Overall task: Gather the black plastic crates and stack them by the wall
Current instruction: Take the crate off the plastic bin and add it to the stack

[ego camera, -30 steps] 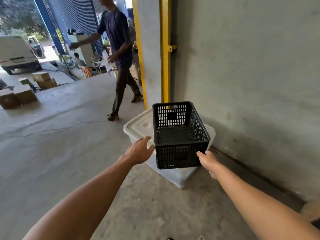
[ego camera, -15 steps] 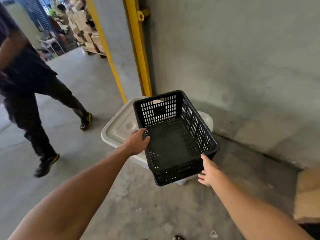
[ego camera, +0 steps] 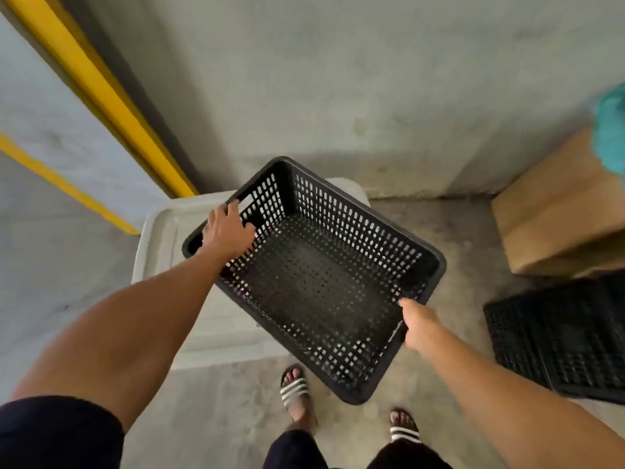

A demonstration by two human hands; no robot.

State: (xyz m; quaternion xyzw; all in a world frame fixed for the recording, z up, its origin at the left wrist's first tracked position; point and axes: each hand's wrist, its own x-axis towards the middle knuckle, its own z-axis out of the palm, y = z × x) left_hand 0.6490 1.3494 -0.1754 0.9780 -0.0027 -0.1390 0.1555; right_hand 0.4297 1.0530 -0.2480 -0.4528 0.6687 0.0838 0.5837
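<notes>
Both hands grip the empty black crate [ego camera: 324, 282] over the white tub [ego camera: 162, 238] near the wall [ego camera: 338, 79], left hand [ego camera: 228, 231] on one end rim, right hand [ego camera: 417, 321] at the opposite end, and it looks light, stiff and best carried by those rims.

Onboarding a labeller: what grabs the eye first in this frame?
The black crate fills the centre, held at opposite ends by the left hand and right hand, partly over a white bin. A slanted yellow post cuts across the upper left against the grey wall. At the right edge, another black crate lies on the floor below a cardboard box.
</notes>
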